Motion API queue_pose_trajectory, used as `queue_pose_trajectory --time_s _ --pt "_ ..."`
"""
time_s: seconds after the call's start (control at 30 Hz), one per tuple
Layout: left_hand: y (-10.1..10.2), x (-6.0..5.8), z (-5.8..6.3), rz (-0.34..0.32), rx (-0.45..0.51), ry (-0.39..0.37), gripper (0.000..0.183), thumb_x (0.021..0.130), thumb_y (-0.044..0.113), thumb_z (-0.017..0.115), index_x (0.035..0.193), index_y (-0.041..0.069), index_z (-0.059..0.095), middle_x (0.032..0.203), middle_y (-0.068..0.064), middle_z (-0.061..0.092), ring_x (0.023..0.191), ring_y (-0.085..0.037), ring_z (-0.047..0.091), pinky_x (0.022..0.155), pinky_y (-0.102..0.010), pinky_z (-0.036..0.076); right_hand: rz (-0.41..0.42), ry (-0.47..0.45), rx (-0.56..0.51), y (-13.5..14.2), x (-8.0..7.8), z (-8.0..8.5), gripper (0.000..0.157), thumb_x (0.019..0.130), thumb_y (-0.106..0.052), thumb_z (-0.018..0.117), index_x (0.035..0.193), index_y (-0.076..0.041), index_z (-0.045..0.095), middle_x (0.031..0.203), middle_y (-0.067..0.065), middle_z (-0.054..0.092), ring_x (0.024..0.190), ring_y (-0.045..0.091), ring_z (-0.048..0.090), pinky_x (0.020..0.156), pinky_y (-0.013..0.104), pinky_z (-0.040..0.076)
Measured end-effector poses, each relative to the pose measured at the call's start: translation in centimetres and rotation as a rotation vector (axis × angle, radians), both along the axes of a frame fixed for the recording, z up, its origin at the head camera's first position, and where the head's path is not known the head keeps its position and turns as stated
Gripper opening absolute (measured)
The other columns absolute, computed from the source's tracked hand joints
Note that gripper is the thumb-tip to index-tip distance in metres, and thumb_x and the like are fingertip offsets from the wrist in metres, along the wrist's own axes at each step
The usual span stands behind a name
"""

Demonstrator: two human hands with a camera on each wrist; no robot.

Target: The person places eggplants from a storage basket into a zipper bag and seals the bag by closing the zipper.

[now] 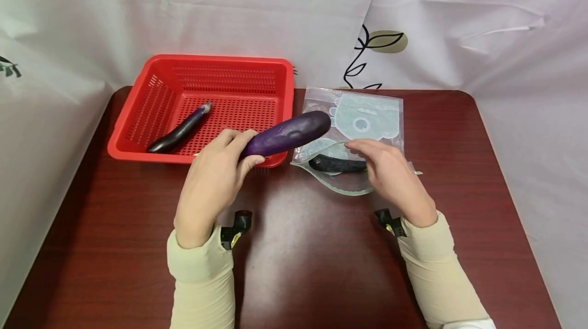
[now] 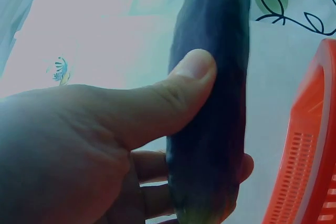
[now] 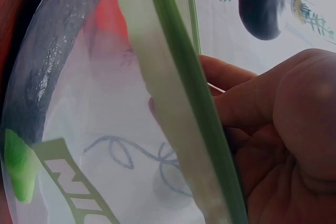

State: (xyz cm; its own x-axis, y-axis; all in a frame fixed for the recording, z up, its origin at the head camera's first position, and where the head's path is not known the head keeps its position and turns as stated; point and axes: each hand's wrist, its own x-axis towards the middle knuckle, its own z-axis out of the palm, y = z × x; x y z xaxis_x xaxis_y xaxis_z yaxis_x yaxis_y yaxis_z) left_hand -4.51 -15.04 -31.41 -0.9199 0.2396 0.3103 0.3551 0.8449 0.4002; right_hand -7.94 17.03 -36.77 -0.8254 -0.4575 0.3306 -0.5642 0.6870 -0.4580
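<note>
My left hand (image 1: 209,181) grips a purple eggplant (image 1: 289,135) by one end, thumb on one side and fingers round the other. The eggplant's free end points right and rises over the near edge of a clear zip bag (image 1: 356,188). My right hand (image 1: 390,171) holds the bag's green-edged upper lip (image 3: 184,72) raised, so the mouth gapes towards me. Inside lies another dark eggplant (image 1: 337,164), its green stem end (image 3: 21,166) showing through the plastic in the right wrist view. A slimmer eggplant (image 1: 181,130) rests in the red basket (image 1: 202,156).
The red basket stands at the back left of the brown wooden table (image 1: 294,268), left of the bag. White patterned sheeting (image 1: 257,7) hangs behind and on both sides. A small black camera (image 1: 241,222) is strapped at each wrist.
</note>
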Motion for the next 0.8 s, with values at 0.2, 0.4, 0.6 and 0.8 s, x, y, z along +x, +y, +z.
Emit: queue_pose_trajectory --time_s 0.2,0.4,0.6,0.8 --pt "0.08 0.13 -0.03 -0.024 -0.002 -0.024 0.041 0.089 0.028 0.076 0.126 0.012 0.067 0.107 -0.010 0.064 0.087 -0.030 0.061 0.075 -0.047 0.049 -0.008 -0.014 -0.005 0.01 0.05 0.09 0.041 0.093 0.013 0.049 0.124 -0.003 0.069 0.123 0.010 0.069 0.113 0.027 0.065 0.095 0.047 0.051" --pt "0.47 0.04 -0.02 -0.060 -0.015 -0.046 0.041 0.088 0.029 0.077 0.125 0.012 0.068 0.109 -0.009 0.065 0.092 -0.030 0.063 0.081 -0.049 0.049 -0.009 -0.027 -0.004 0.04 0.05 0.16 0.041 0.092 0.014 0.050 0.125 -0.004 0.069 0.123 0.010 0.069 0.111 0.027 0.066 0.094 0.048 0.052" --pt "0.82 0.03 -0.09 -0.098 -0.033 -0.054 0.040 0.089 0.030 0.076 0.124 0.012 0.068 0.109 -0.007 0.064 0.095 -0.028 0.064 0.080 -0.048 0.050 -0.009 -0.006 -0.008 0.05 -0.02 0.11 0.039 0.093 0.013 0.051 0.123 -0.003 0.070 0.122 0.011 0.069 0.108 0.027 0.067 0.093 0.047 0.052" --pt "0.95 0.01 -0.13 -0.123 -0.029 -0.066 0.038 0.090 0.032 0.075 0.123 0.014 0.069 0.110 -0.005 0.065 0.095 -0.026 0.064 0.082 -0.047 0.049 -0.005 -0.007 -0.002 0.04 0.06 0.12 0.038 0.092 0.013 0.052 0.122 -0.001 0.069 0.122 0.013 0.069 0.107 0.028 0.067 0.092 0.048 0.053"
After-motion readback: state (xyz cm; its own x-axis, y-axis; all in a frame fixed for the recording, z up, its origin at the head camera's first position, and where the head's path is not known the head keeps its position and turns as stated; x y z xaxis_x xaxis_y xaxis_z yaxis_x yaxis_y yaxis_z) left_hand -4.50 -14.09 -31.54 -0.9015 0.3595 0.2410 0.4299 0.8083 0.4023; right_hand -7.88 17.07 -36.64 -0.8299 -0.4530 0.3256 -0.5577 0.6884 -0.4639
